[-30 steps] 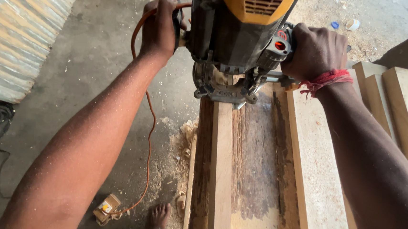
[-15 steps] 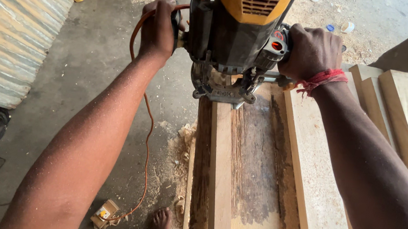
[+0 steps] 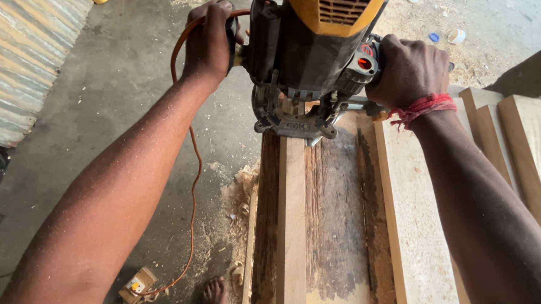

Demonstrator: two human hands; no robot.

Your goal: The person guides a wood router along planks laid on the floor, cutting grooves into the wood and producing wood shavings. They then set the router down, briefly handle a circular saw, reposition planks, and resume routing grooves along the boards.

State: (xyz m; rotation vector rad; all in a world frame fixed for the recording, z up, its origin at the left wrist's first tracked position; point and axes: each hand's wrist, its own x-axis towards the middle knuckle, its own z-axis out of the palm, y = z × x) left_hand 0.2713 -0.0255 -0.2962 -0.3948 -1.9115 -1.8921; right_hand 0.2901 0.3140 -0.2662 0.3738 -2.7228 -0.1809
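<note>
Left hand (image 3: 210, 38) clamped on the left grip of the yellow and black router (image 3: 312, 53), orange cord (image 3: 193, 165) looping under it. Right hand (image 3: 408, 69) clamped on the right grip. Router base sits on the far end of a narrow pale plank (image 3: 292, 230). Wood shavings (image 3: 240, 188) beside the plank.
</note>
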